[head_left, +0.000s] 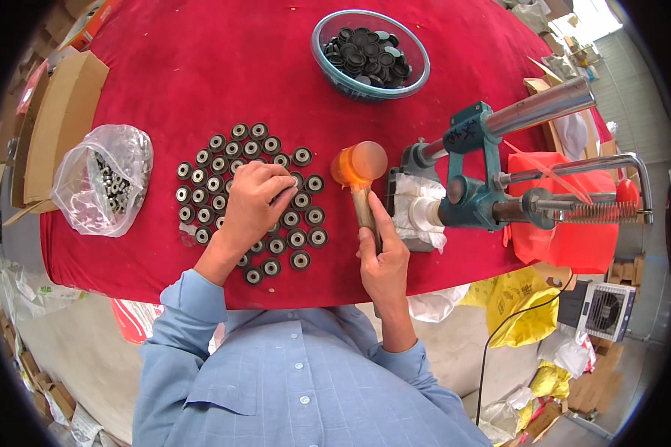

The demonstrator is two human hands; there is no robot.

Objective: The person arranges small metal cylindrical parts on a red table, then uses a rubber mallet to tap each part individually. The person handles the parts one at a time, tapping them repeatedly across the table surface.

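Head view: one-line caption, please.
Right hand grips an orange-headed mallet; left hand is over black-rimmed bearings on red cloth.

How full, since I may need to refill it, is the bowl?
Partly full: black discs lie heaped in the bowl, its bare inner wall showing around them.

The person's left forearm (218, 258) slants forward and inward from a blue cuff (194, 296). The left hand (252, 195) is back up, its fingers bent and bunched toward the right, the fingertips partly hidden. The right forearm (397, 326) points forward, leaning slightly left. The right hand (386, 262) is curled in a grip, thumb (367, 243) raised, index finger (382, 217) extended forward.
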